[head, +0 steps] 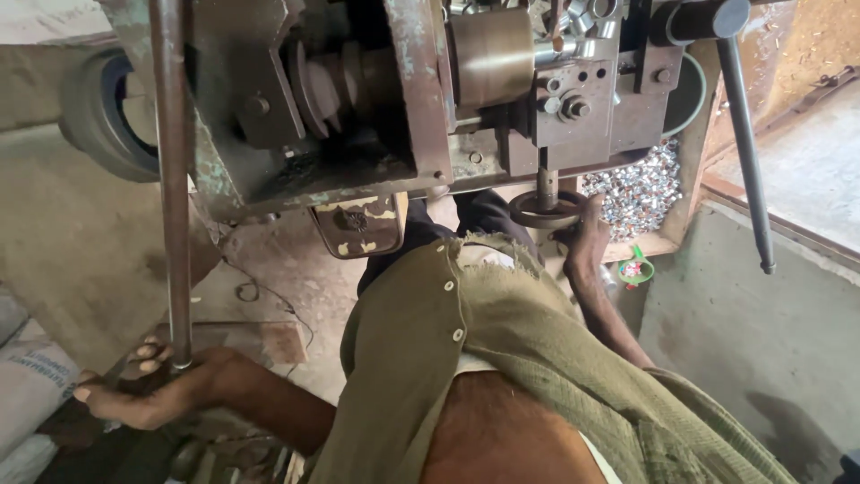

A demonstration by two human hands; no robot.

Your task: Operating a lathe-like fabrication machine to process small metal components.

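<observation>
Two hands are on the machine. At the lower left, the left hand (pixel 148 394) closes around the bottom end of a long metal rod (pixel 172 179) — its axis runs almost straight up. The right hand (pixel 587 235), arm stretched forward, touches a round handwheel (pixel 546 211) under the lathe (pixel 430 90) — it probably grips the rim, but I cannot tell.

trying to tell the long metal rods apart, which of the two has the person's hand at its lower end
The rusty brown rod on the left: the left hand is at its lower end. The dark lever rod on the right hangs free, its tip untouched.
</observation>
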